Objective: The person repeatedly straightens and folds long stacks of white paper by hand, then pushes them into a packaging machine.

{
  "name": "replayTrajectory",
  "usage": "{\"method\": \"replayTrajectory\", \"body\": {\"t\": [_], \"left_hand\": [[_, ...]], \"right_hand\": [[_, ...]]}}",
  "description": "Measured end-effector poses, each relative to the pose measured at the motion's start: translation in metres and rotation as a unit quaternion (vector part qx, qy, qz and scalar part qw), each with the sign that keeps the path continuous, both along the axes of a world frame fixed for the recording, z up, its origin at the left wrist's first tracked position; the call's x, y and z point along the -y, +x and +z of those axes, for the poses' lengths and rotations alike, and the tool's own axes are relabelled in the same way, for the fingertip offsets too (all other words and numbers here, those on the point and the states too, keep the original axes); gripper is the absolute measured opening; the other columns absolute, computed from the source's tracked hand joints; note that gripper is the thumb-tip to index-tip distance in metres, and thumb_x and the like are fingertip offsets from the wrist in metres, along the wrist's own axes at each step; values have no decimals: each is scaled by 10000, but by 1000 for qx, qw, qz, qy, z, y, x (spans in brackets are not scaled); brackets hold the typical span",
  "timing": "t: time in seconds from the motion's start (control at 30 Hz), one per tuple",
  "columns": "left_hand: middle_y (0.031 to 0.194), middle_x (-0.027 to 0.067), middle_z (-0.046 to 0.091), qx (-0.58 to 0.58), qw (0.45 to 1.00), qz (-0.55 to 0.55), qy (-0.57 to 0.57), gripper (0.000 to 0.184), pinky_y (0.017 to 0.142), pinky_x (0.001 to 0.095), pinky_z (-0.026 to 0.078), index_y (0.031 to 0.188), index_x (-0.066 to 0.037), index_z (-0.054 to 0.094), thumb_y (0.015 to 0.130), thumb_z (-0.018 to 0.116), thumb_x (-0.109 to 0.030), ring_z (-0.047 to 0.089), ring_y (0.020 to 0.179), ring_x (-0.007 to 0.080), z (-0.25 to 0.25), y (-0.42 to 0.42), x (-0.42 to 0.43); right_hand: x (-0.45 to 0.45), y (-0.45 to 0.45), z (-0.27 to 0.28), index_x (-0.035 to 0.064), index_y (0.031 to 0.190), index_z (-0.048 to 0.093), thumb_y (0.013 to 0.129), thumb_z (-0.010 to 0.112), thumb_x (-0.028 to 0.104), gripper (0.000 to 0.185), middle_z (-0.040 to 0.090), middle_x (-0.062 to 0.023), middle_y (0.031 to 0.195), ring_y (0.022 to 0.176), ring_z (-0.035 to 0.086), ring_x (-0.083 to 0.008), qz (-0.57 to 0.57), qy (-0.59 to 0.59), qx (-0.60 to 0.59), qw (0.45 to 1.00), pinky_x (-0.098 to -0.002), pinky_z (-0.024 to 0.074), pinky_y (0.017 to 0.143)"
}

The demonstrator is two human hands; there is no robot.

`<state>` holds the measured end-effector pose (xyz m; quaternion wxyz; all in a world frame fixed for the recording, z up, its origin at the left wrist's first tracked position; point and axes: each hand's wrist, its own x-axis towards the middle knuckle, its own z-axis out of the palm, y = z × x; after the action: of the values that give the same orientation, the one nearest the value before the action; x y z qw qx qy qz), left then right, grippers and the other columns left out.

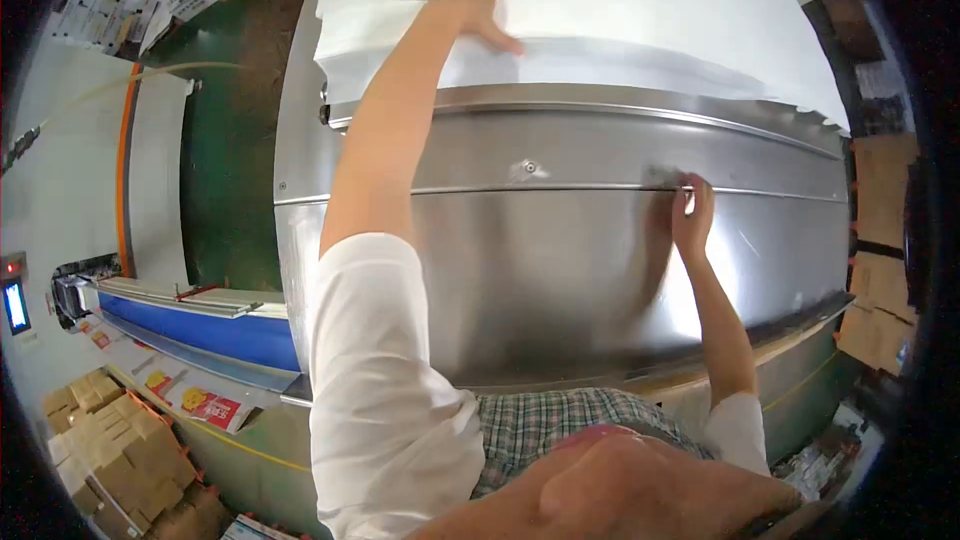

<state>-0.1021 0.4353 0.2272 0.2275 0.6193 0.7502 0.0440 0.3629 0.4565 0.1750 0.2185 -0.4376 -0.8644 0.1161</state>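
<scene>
My left hand (478, 18) reaches to the white sheet material (640, 10) spread over the far top of the metal machine. Its fingers go out of sight beneath a fold or edge of the sheet, while the thumb stretches out apart over the white surface. Lower down on the right, my right hand (695, 215) is closed at the seam of the steel panel (560, 270). A small bright spot shows between its thumb and finger; what it grips there I cannot make out.
A metal rail (600, 100) runs along the sheet's near edge. To the left lies a blue belt (200, 328) beside printed red-and-white packaging (205, 405). Cardboard boxes are stacked at the lower left (125, 455) and on the right (885, 190). A lit display (15, 305) is at far left.
</scene>
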Motion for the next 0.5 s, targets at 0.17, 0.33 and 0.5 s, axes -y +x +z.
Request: {"method": "replayTrajectory", "body": {"t": [0.17,0.33,0.5], "left_hand": [[1254,97,450,-114,992,45,27,932,949,615,251,1277,-160,369,484,733,-486,406,1169,302,-11,14,16],[1253,74,444,-172,982,70,-14,875,945,645,216,1284,-161,356,568,698,-530,390,1171,324,0,40,31],[1275,99,428,-179,975,89,-97,931,939,656,209,1293,-131,341,530,718,-508,375,1190,335,6,45,31]], "right_hand": [[-29,-139,41,64,1053,529,755,534,5,303,527,-144,1027,996,492,-311,199,49,-101,974,-362,387,877],[-17,-291,57,50,1060,536,826,454,124,258,559,-122,1041,1018,480,-297,316,56,-54,946,-387,357,904],[-75,-307,37,73,1101,530,887,379,335,370,546,-115,1104,1060,469,-282,281,58,154,946,-425,338,902]]}}
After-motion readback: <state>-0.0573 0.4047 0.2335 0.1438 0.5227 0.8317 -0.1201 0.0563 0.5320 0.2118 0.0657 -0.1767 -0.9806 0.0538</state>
